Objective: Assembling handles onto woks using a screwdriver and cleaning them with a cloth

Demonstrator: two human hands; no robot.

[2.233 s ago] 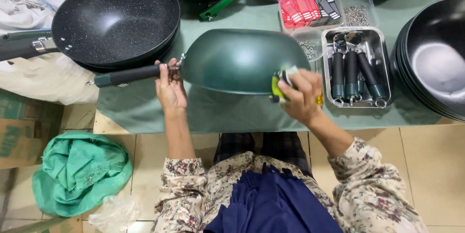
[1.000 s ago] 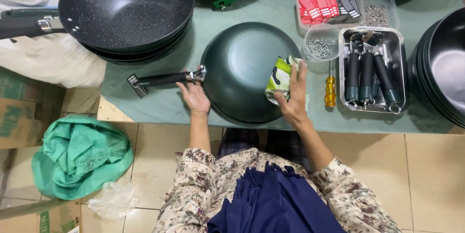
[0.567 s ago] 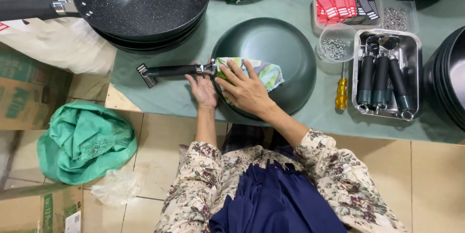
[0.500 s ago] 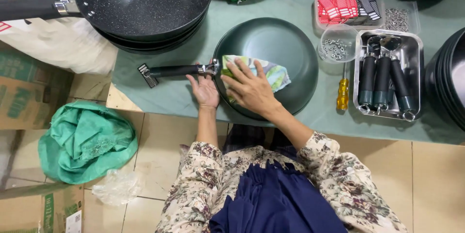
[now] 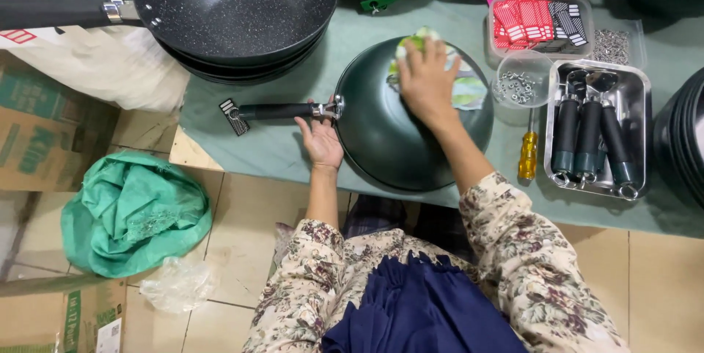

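Note:
A dark green wok (image 5: 381,140) lies upside down on the green-covered table (image 5: 279,148), its black handle (image 5: 275,111) pointing left. My left hand (image 5: 321,140) rests at the joint where the handle meets the wok's rim, fingers around it. My right hand (image 5: 427,82) presses a white and green cloth (image 5: 463,89) flat against the far side of the wok's outer bottom.
Stacked black speckled woks (image 5: 235,8) sit at the back left. A metal tray of black handles (image 5: 595,133), a yellow screwdriver (image 5: 526,156), a small tub of screws (image 5: 519,83) and a tub of red tags (image 5: 539,23) lie to the right. Cardboard boxes (image 5: 44,133) and a green cloth bundle (image 5: 132,210) are on the floor.
My right hand with the cloth has slid from the wok's near left side, by the handle, across to its far side. My left hand stays at the handle joint.

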